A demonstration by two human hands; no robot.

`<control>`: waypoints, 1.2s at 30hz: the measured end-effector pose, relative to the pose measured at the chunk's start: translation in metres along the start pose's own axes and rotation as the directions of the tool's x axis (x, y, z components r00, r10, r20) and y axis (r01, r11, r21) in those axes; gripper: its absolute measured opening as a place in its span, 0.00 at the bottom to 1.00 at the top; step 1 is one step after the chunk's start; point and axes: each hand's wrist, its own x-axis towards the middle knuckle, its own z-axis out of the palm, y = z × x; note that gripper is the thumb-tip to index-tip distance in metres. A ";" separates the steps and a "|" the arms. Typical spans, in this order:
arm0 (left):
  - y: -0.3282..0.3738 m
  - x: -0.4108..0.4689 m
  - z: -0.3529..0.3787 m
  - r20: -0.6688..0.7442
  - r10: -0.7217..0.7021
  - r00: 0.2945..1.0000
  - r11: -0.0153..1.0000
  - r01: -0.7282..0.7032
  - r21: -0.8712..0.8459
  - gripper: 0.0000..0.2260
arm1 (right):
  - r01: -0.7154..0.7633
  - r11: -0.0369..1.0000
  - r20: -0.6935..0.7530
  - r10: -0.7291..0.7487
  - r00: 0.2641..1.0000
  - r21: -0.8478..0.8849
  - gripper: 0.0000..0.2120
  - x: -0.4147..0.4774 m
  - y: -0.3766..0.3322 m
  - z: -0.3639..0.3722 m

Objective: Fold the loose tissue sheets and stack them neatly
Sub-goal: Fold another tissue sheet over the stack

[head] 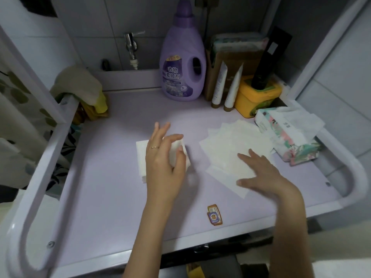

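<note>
Fingers (pixel 173 138) of the left hand (pixel 163 163) pinch the folded white tissue stack (pixel 141 151); the right hand (pixel 261 171) lies flat on loose white tissue sheets (pixel 226 141), which might drag together.

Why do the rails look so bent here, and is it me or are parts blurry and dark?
Head view: the wide lens bows the white rail and the walls near the edges. Head view: the right hand looks motion-blurred; the left hand, pinching a folded tissue, throws a soft shadow on the purple table. Head view: lighting is dim, darkest in the corners.
</note>
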 end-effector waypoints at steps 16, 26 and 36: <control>0.011 -0.009 0.034 0.162 0.027 0.986 0.998 -0.017 -0.062 0.09 | 0.238 0.839 -0.270 -0.113 0.956 0.490 0.11 -0.011 0.031 0.016; 0.017 -0.014 0.037 0.191 0.001 0.982 0.998 0.011 -0.060 0.11 | 0.211 0.865 -0.213 -0.124 0.969 0.456 0.15 -0.011 0.036 0.011; 0.029 -0.016 0.037 0.338 -0.014 0.941 0.998 0.036 -0.060 0.20 | 0.426 0.618 -0.542 0.000 0.841 0.661 0.16 -0.028 0.004 -0.010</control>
